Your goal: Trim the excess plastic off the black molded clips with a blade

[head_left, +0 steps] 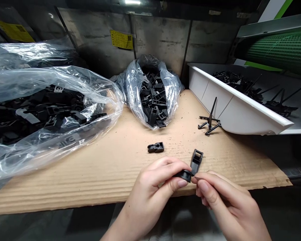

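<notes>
My left hand (157,187) pinches a black plastic part (185,175) between thumb and fingers, near the front edge of the cardboard. A longer black plastic piece (196,161) with a square opening at its top stands up from the end of that part; whether the two are joined I cannot tell. At the place where they meet, the thumb and forefinger of my right hand (223,197) are closed together, and whatever they hold is hidden. Just beyond my left hand lies a separate black plastic part (156,147). A black branched plastic piece (210,120) with an upright stem stands farther back.
Under everything lies a cardboard sheet (110,157). Clear plastic bags of black parts sit at the left (100,83) and back middle (172,90). At the right, a white tray (223,97) holds black branched pieces, below a green mesh roll (278,47). Metal panels (160,40) close off the back.
</notes>
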{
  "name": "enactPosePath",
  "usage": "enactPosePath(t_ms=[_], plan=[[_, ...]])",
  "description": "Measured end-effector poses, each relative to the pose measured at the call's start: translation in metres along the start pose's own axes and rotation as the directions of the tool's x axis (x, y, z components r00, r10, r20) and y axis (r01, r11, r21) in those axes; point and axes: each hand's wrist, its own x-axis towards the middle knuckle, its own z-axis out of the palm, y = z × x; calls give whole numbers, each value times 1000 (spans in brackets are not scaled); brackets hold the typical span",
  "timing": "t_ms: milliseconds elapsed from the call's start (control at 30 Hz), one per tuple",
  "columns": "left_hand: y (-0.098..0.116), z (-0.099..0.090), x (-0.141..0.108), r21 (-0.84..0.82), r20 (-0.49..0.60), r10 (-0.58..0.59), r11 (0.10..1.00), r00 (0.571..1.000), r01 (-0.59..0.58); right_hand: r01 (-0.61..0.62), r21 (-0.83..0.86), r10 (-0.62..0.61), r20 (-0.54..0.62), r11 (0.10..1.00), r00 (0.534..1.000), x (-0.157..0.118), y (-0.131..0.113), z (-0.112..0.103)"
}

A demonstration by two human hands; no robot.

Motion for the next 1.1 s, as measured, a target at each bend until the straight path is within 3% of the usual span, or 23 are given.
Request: enactPosePath(t_ms=[167,300,533,667,867,1100], plan=[[0,0,1,16,3,23,1000,1000,-23,153,-80,-154,-10,985,988,-2,4,2],[0,0,0,17,17,44,999,999,-45,207,-135,-211,-16,969,977,-2,7,4],[-2,-1,-2,-3,24,55,998,998,-55,97,-5,-96,94,995,991,2,0,0],[-2,0,-1,-6,24,55,998,998,-55,91,-42,-85,126,995,988,3,-2,-4],[0,0,0,-15,18,52,999,998,-52,116,-88,-108,86,989,990,2,2,-4],[-1,0,0,-14,16,53,999,998,-52,81,-36,-74,163,996,984,5,-2,-4]])
